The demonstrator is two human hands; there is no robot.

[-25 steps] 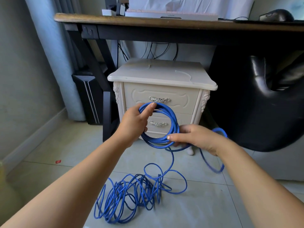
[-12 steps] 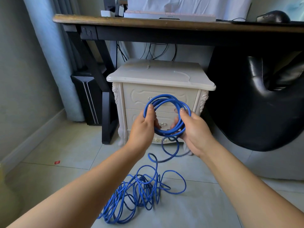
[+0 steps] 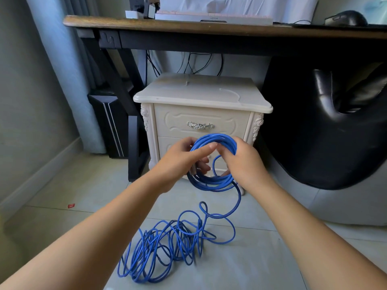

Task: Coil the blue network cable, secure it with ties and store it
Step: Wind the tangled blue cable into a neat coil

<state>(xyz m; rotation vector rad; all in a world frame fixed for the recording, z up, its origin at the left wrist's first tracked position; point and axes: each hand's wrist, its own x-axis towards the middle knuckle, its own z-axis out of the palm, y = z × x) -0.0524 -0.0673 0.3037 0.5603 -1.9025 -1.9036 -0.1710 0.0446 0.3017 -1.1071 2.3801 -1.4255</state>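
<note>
**Q:** What stage of the work is shown?

**A:** An early-to-middle stage is judged. Part of the blue cable (image 3: 239, 197) has been gathered into a coil (image 3: 211, 182) of several turns, which is held up just in front of the cabinet (image 3: 201, 95). The coil is gripped on one side by the left hand (image 3: 180, 162), with the thumb laid across the turns. On the other side it is gripped by the right hand (image 3: 245, 162), with the fingers curled round the bundle.

**Q:** What is left to be done?

**A:** The larger share is seen as a loose heap (image 3: 165, 248) on the floor (image 3: 83, 195), joined to the coil by one hanging strand. It has yet to be wound in. No tie is fitted and nothing is stored. A thin pale strip (image 3: 230, 92) lies on the cabinet top; whether it is a tie cannot be told.

**Q:** How much room is offered for moving?

**A:** Open floor is offered to the left and toward the viewer. The coil is hemmed in behind by the cabinet front and its drawer handle (image 3: 200, 125). A black chair (image 3: 335, 143) stands to the right, and the desk (image 3: 188, 28) edge runs overhead. Snagging among the heap's crossed loops is judged the likelier hindrance.
</note>
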